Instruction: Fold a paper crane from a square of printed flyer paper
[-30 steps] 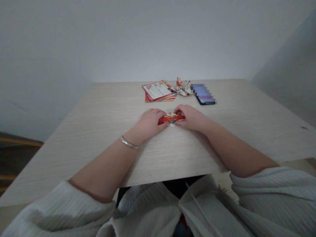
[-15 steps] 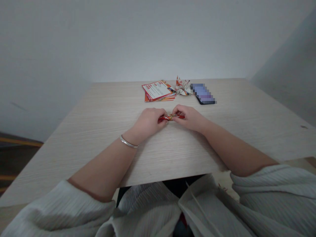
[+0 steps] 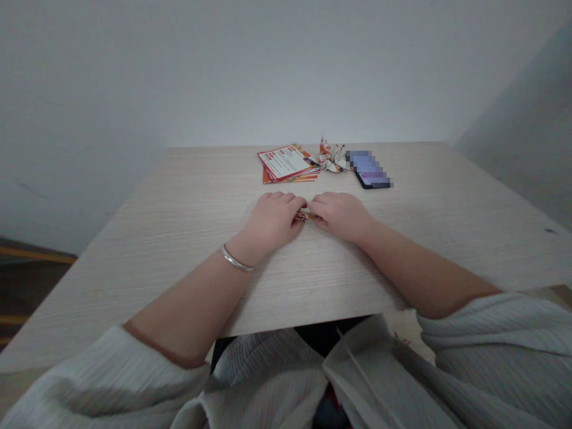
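A narrow strip of folded printed paper (image 3: 304, 216), red, white and yellow, lies between my two hands, close to the tabletop. My left hand (image 3: 277, 215) is closed on its left end, the thumb below and the fingers curled over the top. On the opposite end, my right hand (image 3: 342, 214) pinches the paper in the same way. Only a short middle stretch of the strip shows; both ends are hidden by my fingers. A silver bangle (image 3: 236, 258) circles my left wrist.
Beyond my hands lies a stack of printed leaflets (image 3: 286, 163), fanned slightly. Beside it sits a folded paper shape with pointed tips (image 3: 331, 159), then a phone (image 3: 370, 170) with its screen blurred. The pale wooden table (image 3: 179, 196) meets a wall at the back.
My right fingers have shifted left and rolled over the paper, covering its red right end. The left fingers have spread further over their end, so less paper shows.
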The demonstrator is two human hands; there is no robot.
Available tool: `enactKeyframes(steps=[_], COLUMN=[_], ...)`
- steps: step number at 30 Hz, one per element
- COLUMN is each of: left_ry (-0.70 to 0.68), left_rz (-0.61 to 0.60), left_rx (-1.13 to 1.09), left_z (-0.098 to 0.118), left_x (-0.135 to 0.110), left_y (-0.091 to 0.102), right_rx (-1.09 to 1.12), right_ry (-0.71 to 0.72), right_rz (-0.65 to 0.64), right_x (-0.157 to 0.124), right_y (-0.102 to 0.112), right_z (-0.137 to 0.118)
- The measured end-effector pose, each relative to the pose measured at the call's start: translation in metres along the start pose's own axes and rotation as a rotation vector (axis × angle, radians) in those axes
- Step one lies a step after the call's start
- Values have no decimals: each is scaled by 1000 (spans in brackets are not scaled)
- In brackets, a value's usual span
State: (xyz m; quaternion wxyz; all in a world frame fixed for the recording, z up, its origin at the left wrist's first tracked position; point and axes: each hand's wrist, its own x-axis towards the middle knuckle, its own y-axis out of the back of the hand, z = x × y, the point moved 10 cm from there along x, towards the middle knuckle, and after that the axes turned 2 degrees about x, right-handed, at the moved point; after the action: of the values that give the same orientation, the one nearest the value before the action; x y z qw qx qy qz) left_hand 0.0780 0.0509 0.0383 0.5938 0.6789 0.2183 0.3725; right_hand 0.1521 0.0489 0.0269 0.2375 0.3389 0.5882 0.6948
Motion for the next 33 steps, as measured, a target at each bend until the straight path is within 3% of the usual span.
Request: enactKeyframes(steps=[9, 14, 28, 33], left_ry=[-131, -95, -79, -50], left_rz=[-63, -148, -137, -148], left_rx=[-13, -48, -73, -66], left_z=[8, 9, 1, 1], left_x=[3, 2, 4, 4], left_y=[-4, -12, -14, -13], right_rx=[30, 33, 56, 178], right_ry=[7, 51, 57, 64], right_rz=[-99, -107, -41, -3], right_x=[-1, -2, -1, 3], right_y=[-3, -2, -2, -5], right_z=[0, -4, -8, -7])
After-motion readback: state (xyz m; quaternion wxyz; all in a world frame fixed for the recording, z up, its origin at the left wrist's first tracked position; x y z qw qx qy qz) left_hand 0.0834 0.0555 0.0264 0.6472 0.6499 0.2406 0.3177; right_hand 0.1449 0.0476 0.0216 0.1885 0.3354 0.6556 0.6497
